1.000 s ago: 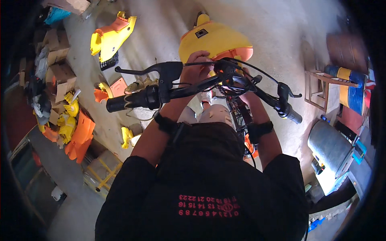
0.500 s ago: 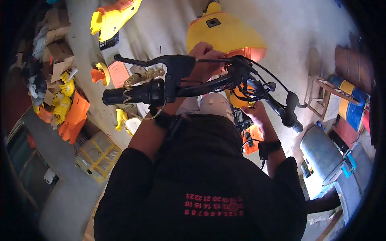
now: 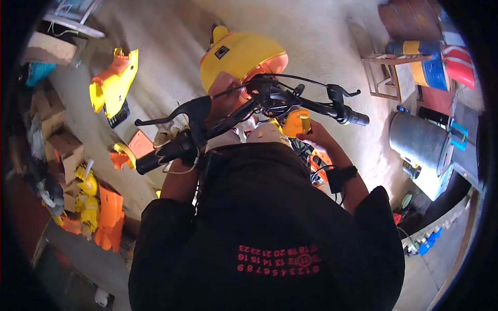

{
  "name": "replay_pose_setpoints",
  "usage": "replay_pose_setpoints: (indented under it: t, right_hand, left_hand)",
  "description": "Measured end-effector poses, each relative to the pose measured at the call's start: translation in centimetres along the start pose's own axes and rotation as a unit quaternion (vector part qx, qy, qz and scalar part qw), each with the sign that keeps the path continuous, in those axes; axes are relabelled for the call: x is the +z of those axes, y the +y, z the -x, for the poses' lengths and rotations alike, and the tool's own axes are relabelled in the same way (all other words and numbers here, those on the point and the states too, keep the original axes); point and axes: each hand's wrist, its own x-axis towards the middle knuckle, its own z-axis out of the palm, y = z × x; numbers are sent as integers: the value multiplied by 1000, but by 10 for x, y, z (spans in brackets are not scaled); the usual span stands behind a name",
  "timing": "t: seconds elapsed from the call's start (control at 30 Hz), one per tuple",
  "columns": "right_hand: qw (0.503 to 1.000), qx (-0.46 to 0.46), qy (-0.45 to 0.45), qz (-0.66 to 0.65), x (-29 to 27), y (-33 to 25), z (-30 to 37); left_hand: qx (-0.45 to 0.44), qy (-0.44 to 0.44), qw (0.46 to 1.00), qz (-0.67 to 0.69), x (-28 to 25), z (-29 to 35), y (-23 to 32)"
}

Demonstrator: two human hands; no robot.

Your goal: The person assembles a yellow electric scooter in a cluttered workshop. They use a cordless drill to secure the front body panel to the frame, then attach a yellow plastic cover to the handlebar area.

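I look down over a black scooter handlebar [image 3: 249, 111] with brake levers and cables, and a yellow front panel [image 3: 241, 54] beyond it. My left hand [image 3: 228, 96] reaches up behind the bar's middle, against the yellow panel's lower edge; the left brake lever [image 3: 181, 114] and the bar hide its fingers. Below the right half of the bar, my right hand [image 3: 317, 137] has its fingers on a small orange-yellow cover [image 3: 295, 122]. A black band sits on my right wrist [image 3: 340, 176]. My black shirt fills the lower middle.
Yellow and orange body panels lie on the concrete floor at left [image 3: 111, 85] and lower left [image 3: 106, 217], beside cardboard boxes [image 3: 65, 147]. A wooden stool [image 3: 386, 75] and a grey metal drum [image 3: 417, 142] stand at right.
The view has tilted, so the handlebar sits higher right. My right hand has come up from below the bar to the orange-yellow cover; my left hand stays behind the bar's middle.
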Motion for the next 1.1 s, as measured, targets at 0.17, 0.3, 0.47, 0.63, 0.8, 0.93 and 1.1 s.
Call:
replay_pose_setpoints:
  t: [0.17,0.3,0.47,0.63,0.8,0.93,1.1]
  right_hand:
    - [996,7,41,-81,2,22,23]
    - [994,-11,89,-60,22,41,38]
    - [995,21,95,-36,40,73,45]
    - [994,-16,98,34,52,98,34]
    - [990,-39,113,80,70,51,55]
    - [979,18,142,142,85,64,83]
    - [989,-81,120,-19,115,135,123]
  left_hand:
    - [12,1,989,149,-16,20,-17]
    - [-170,-115,758,620,-47,47,-2]
    - [-227,-130,792,552,-81,105,29]
    - [-210,-286,841,408,-100,127,94]
    - [-63,-276,954,101,-150,146,177]
    - [47,18,982,-184,-178,128,196]
    - [1,-83,921,-380,-183,109,163]
